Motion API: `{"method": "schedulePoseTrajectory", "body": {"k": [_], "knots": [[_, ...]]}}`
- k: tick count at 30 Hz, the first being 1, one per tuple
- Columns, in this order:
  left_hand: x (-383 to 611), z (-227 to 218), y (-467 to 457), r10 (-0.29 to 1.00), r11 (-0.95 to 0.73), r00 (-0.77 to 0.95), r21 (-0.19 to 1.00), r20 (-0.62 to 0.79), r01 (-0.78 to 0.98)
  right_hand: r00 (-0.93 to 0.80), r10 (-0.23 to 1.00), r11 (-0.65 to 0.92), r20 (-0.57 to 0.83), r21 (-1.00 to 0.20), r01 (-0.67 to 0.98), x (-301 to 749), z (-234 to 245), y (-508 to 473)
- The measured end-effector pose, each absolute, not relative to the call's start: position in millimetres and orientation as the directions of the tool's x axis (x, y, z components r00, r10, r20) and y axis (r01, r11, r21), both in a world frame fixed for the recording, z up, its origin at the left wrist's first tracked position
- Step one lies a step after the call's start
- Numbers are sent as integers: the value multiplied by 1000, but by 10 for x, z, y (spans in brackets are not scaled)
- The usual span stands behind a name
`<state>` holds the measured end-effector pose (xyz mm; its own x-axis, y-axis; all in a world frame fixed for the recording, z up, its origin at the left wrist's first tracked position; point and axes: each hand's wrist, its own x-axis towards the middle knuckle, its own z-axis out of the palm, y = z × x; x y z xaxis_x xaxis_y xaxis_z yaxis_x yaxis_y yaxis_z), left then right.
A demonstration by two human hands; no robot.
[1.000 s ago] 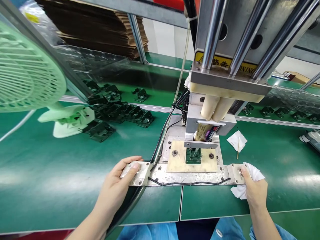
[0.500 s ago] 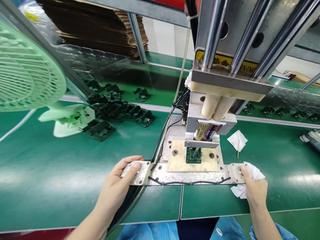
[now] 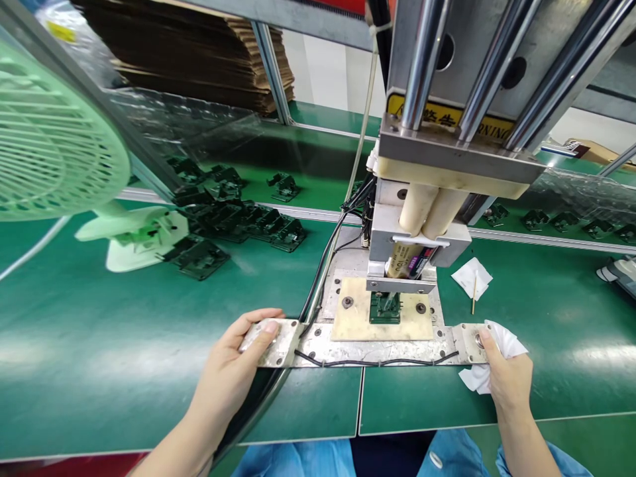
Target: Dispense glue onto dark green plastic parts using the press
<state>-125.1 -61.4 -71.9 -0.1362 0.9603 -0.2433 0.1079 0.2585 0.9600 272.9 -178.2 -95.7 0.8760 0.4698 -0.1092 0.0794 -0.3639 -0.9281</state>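
Left hand (image 3: 233,361) lies spread, thumb pressing the base plate's (image 3: 377,352) left end. Right hand (image 3: 507,381) thumbs the right button (image 3: 479,341) while bunching a white wipe (image 3: 511,344). The green part (image 3: 385,308) sits under the press head (image 3: 402,265). Risk: the wipe slipping over the button, or a skewed part being crushed.

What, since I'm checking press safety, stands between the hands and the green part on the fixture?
Sideways, nothing: the left hand and right hand, clutching white cloth, rest on the ends of the metal bar, with only a black cable along it. From above, the press head sits low over the green part.
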Motion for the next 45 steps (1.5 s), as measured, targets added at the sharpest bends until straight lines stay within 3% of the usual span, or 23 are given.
{"method": "schedulePoseTrajectory", "body": {"k": [17,34,45], "knots": [[-1250,-695,-627,961,254,-148,960,-236,120,861,507,-347,-41,-924,160,2754,-1005,-1806],[-1216,-626,-632,957,265,-148,958,-248,109,868,491,-344,-78,-932,111,2729,-951,-1795],[-1211,-673,-635,950,279,-153,960,-272,26,859,512,-317,-19,-934,168,2733,-947,-1807]]}}
